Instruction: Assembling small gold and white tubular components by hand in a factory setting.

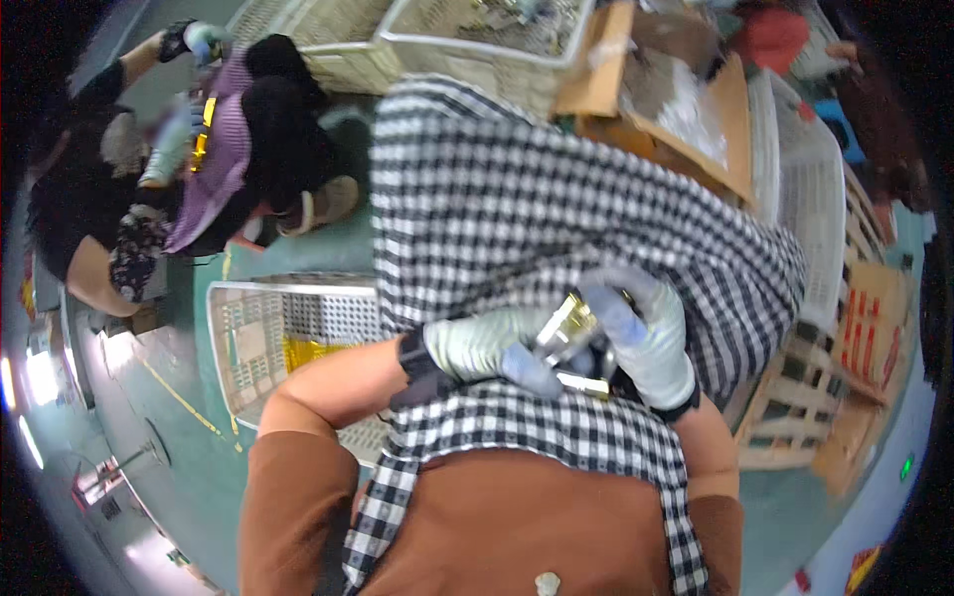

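We look down on a workshop with a green floor [184, 348], seen in the single head view. On the far side, pale plastic crates [467, 50] stand beside an open cardboard box [740, 119]; to the left, a co-worker [75, 194] sits, wearing gloves. Nearer on the left, a white perforated crate [221, 343] holds yellow-gold material, probably set within easy reach of our lap.

In the middle, the shiny gold metallic pieces [568, 326] are above our black-and-white checked apron [477, 169], between our hands. We cannot tell whether they are joined. Our left hand [482, 348] curls round the left side, thumb on the near side; our right hand [641, 333] closes over the right side, fingers bent. Gripping from opposite sides likely steadies the work, and the gloves probably guard skin and finish alike.
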A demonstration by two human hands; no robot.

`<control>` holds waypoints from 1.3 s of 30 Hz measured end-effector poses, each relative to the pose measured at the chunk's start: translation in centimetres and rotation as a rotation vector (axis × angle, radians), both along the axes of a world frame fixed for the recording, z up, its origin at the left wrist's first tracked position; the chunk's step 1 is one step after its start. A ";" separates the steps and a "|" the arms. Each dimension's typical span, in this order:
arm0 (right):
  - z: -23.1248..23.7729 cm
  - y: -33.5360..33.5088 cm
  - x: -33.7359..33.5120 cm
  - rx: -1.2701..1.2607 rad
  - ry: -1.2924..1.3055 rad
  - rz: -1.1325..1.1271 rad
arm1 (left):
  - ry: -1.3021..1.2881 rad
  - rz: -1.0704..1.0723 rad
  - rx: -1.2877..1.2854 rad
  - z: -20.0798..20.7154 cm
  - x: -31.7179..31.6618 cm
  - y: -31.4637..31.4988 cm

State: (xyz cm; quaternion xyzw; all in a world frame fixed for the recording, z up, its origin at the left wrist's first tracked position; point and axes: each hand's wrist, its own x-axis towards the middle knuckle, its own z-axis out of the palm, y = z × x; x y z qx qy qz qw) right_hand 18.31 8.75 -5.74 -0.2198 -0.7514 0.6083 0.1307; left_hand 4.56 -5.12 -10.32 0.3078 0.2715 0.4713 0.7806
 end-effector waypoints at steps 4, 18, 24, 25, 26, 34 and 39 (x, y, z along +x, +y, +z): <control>-0.6 0.4 -0.7 0.050 0.144 -0.081 | 0.137 0.223 -0.162 2.8 -0.3 1.6; 4.0 10.3 -6.5 0.281 0.361 -0.428 | -0.076 0.511 0.099 6.8 -3.9 13.9; 3.1 14.1 -9.6 0.309 0.443 -0.501 | 0.132 0.539 0.209 8.2 -4.4 18.3; 2.8 14.7 -9.8 0.312 0.440 -0.503 | 0.211 0.510 0.235 8.2 -5.0 18.8; 2.5 15.2 -10.2 0.370 0.448 -0.459 | 0.290 0.482 0.259 8.2 -5.6 19.1; 3.3 19.6 -12.5 0.386 0.591 -0.038 | 0.411 0.304 -0.042 7.6 -9.6 20.2; 2.2 19.4 -12.7 0.333 0.465 0.210 | 0.343 0.388 -0.252 8.3 -9.5 20.0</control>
